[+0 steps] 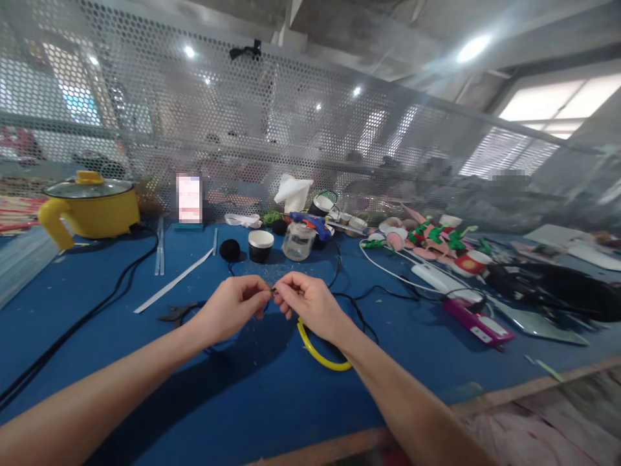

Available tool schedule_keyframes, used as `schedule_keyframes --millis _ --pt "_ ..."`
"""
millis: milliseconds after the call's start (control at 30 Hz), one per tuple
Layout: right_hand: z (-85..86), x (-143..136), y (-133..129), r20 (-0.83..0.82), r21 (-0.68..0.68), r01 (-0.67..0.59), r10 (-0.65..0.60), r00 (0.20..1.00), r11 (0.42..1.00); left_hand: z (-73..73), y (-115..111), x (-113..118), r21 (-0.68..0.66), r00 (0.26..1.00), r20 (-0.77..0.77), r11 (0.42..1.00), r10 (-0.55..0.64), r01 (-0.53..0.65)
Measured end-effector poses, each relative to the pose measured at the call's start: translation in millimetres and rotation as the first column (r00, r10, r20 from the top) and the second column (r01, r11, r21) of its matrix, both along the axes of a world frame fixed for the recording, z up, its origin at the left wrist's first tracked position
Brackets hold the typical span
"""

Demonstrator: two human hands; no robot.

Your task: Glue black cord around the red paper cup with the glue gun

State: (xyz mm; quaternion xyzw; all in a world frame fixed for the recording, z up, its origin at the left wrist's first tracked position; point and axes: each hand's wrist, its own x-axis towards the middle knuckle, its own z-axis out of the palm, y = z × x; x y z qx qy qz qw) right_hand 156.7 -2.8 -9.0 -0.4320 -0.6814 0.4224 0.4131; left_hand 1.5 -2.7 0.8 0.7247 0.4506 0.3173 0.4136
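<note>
Between our left hand (237, 303) and right hand (310, 303), both pinched closed, we hold a small dark piece (273, 290) above the blue tabletop (276, 401), probably gripped from both sides for finer control.

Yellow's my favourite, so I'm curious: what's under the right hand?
A curved yellow strip peeks out below the right hand, against the blue table. The hand and forearm cover the rest, so I can't see its full shape.
</note>
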Motion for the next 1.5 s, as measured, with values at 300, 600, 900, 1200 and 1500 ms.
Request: schedule_keyframes --millis 300,600,900,1200,1500 --pt "-1.5 0 -1 -0.006 0.033 0.033 -0.033 0.999 0.999 1.7 -1 2 -0.019 1.000 0.031 1.000 0.006 -0.005" --pt "1.1 2 2 -0.085 -0.078 -0.060 0.053 0.995 0.995 5.8 -2 3 -0.221 0.984 0.176 0.975 0.013 0.027" --pt "-1.9 2 2 0.082 0.170 0.059 -0.073 0.994 0.984 9.5 -3 1 -0.276 0.975 0.222 0.957 -0.030 0.093" --pt "-1.6 2 4 -0.058 0.059 -0.006 0.009 0.998 0.998 7.3 -3 1 -0.380 0.946 0.320 0.909 -0.045 0.172" --pt "2.0 20 21 -0.314 0.032 0.317 -0.291 0.904 0.948 18.4 8 -14 -0.411 0.917 0.396 0.886 -0.038 0.214"
